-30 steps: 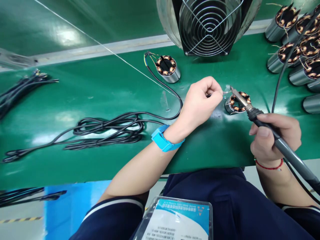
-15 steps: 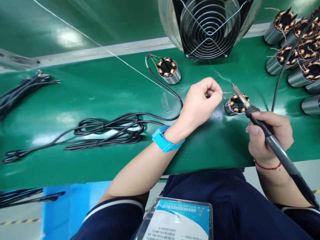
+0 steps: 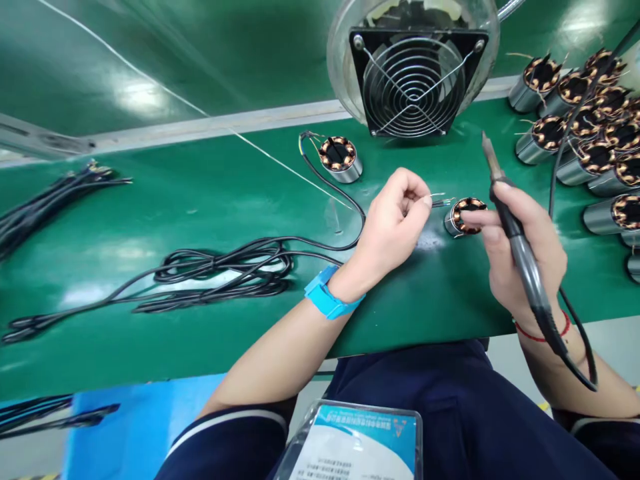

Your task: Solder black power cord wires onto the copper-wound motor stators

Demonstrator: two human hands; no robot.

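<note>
My left hand (image 3: 393, 223) is closed in a pinch, with a thin silvery strand of solder wire (image 3: 438, 194) sticking out past the fingertips. Just below it, the stripped end of a black cable (image 3: 442, 203) points at a small motor stator (image 3: 465, 217) with copper windings; whether the fingers also grip this cable is hidden. In my right hand (image 3: 527, 243) is a soldering iron (image 3: 520, 250), its tip raised away from the stator. One finger of that hand reaches out to the stator's near rim. A second stator (image 3: 341, 160) stands further back, with a cable joined to its leads.
A fan with a wire guard (image 3: 413, 93) stands at the back. Several stators (image 3: 595, 160) crowd the right side, with the iron's cord passing in front. Coiled black cables (image 3: 215, 267) lie left of centre, and a cable bundle (image 3: 60, 197) rests at far left.
My right hand has drawn the iron's tip up and away from the wire ends, and a finger now extends to the stator. My left hand stays by the stator. The view has shifted slightly.
</note>
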